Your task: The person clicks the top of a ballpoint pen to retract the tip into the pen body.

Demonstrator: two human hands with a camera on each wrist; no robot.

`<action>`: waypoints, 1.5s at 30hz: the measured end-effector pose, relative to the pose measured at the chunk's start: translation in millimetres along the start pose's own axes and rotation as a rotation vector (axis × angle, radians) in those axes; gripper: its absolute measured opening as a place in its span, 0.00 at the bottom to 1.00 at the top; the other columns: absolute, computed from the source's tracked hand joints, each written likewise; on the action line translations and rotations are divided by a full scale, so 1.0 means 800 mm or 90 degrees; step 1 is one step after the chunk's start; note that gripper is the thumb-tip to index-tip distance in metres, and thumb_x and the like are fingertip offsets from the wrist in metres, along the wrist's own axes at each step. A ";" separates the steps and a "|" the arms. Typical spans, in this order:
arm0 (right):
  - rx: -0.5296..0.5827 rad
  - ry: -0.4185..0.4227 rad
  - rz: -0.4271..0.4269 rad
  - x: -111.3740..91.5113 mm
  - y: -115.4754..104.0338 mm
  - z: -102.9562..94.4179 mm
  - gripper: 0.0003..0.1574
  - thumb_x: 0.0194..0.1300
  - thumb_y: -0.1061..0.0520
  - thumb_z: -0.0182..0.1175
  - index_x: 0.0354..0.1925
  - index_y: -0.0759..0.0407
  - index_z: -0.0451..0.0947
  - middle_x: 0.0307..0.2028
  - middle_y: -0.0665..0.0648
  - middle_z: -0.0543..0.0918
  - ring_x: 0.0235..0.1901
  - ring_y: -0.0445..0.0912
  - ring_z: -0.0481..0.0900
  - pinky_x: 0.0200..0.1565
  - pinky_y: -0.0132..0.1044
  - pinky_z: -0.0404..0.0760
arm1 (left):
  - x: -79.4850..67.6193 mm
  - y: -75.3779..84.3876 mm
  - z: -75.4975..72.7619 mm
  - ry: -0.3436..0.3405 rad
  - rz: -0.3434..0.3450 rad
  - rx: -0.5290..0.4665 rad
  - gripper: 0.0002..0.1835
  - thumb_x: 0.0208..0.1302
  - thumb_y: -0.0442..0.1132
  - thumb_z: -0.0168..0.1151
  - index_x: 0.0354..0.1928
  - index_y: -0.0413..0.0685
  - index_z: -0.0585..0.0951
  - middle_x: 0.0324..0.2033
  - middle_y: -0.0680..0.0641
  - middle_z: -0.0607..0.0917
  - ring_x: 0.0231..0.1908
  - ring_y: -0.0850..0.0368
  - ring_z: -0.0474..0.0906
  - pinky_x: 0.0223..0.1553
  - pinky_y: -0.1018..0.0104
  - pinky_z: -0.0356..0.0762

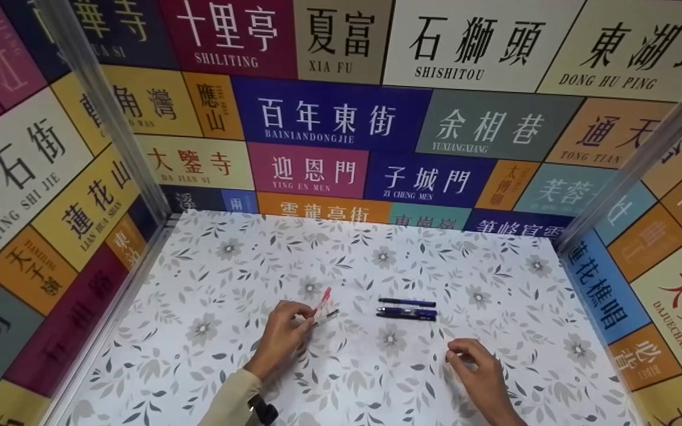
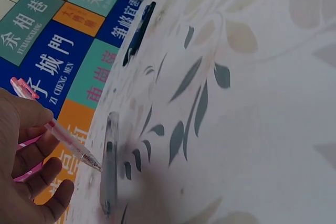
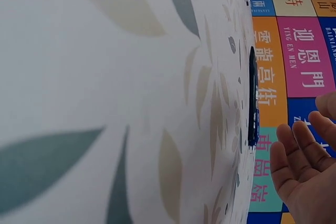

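Observation:
My left hand (image 1: 286, 331) pinches a pink pen (image 2: 73, 142) between thumb and fingers, tilted with its tip pointing down. Close to that tip, a clear pen (image 2: 109, 166) lies on the patterned tabletop. In the head view the clear pen (image 1: 328, 317) shows just beyond the left fingertips. Dark blue pens (image 1: 406, 313) lie side by side near the middle of the table. To their lower right is my right hand (image 1: 478, 370), fingers loosely curled around nothing. The right wrist view shows these fingers (image 3: 302, 153) apart from the blue pens (image 3: 253, 100).
A white floral cover (image 1: 228, 284) lies over the table. Panels with large printed characters (image 1: 329, 118) stand along the back and both sides. Metal posts (image 1: 145, 171) rise at the two far corners. A dark watch-like band (image 1: 263, 408) is on the left wrist.

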State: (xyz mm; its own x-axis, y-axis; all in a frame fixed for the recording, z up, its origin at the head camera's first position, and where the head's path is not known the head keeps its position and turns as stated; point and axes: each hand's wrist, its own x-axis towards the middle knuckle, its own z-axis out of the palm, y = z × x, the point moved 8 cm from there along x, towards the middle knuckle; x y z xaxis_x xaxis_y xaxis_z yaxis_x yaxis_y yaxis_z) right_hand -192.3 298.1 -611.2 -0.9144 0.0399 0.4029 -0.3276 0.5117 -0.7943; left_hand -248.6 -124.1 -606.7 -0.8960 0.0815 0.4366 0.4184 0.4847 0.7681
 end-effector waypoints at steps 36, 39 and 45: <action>-0.042 -0.018 0.021 0.001 0.004 0.001 0.12 0.67 0.72 0.74 0.47 0.62 0.90 0.43 0.51 0.90 0.42 0.37 0.87 0.45 0.22 0.82 | 0.020 -0.071 0.007 0.081 -0.112 0.086 0.03 0.59 0.35 0.80 0.32 0.49 0.93 0.32 0.52 0.87 0.42 0.51 0.80 0.47 0.53 0.78; -0.041 -0.017 0.025 0.001 0.004 0.001 0.12 0.67 0.71 0.74 0.46 0.62 0.90 0.43 0.50 0.90 0.41 0.37 0.87 0.45 0.22 0.82 | 0.022 -0.072 0.009 0.079 -0.109 0.100 0.02 0.59 0.35 0.80 0.32 0.50 0.93 0.32 0.52 0.87 0.42 0.51 0.81 0.48 0.52 0.78; -0.029 -0.014 0.026 -0.001 0.002 0.000 0.11 0.66 0.72 0.74 0.45 0.63 0.89 0.42 0.53 0.90 0.40 0.38 0.87 0.45 0.23 0.82 | 0.024 -0.073 0.014 0.072 -0.108 0.114 0.03 0.58 0.36 0.80 0.33 0.52 0.93 0.33 0.54 0.87 0.42 0.53 0.79 0.50 0.50 0.76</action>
State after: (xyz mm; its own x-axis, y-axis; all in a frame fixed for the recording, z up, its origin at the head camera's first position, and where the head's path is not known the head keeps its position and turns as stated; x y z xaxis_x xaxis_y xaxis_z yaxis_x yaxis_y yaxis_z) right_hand -192.3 299.2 -612.9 -0.9318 0.0433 0.3605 -0.2794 0.5486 -0.7880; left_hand -291.5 -141.3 -648.4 -0.9244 -0.1069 0.3661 0.2217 0.6305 0.7439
